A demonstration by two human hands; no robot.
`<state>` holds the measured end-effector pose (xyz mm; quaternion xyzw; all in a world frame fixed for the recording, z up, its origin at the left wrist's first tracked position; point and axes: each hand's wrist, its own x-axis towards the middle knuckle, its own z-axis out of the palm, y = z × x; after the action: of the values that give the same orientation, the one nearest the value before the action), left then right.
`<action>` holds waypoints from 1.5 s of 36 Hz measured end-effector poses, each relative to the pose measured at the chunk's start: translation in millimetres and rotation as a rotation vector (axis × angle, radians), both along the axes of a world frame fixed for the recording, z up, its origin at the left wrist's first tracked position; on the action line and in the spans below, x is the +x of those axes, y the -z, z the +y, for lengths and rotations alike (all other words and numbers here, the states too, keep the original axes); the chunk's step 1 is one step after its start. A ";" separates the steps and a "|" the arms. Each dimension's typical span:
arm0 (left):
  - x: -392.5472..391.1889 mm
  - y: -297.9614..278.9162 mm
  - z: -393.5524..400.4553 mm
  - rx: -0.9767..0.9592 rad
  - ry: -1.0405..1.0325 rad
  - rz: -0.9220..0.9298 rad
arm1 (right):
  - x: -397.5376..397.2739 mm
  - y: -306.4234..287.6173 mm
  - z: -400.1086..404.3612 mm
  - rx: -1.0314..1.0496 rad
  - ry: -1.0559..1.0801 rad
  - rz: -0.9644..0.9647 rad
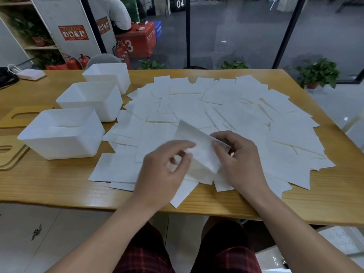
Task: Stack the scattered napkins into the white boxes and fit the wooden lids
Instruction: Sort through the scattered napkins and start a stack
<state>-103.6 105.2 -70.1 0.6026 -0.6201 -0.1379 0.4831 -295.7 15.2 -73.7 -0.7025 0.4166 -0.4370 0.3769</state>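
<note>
Napkin (199,148) held above the scattered napkins (226,115) at frame centre.
It is pinched by left hand (165,170) and right hand (238,160); white boxes (61,133) stand left, wooden lids (11,154) beside them; "04" and "3" are legible upper background.

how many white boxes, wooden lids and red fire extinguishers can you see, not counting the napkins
White boxes: 3
Wooden lids: 2, both partly hidden
Red fire extinguishers: 3
Total: 8

Left hand (165,170) and right hand (239,160) close together, fingers (217,149) curled, pinching
</note>
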 end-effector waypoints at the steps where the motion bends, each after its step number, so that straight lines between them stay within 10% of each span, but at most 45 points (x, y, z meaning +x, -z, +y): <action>1: 3.9 -2.0 -2.3 -0.022 -0.055 0.001 | -1.4 -1.8 -0.3 0.002 -0.007 -0.001; 16: 25.5 1.6 -36.9 0.143 -0.129 0.106 | -7.4 3.9 -28.0 0.057 -0.020 0.009; 36: 37.4 -2.4 -47.5 0.520 -0.084 -0.481 | -3.8 21.5 -35.4 -0.129 -0.034 0.468; 54: 30.2 -11.4 -32.7 0.292 0.071 0.192 | -10.2 5.4 -22.8 -0.054 -0.120 0.266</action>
<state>-73.4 72.5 -58.6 0.6280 -0.5656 -0.3003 0.4423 -305.9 -7.6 -79.1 -0.7877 0.4081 -0.3279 0.3248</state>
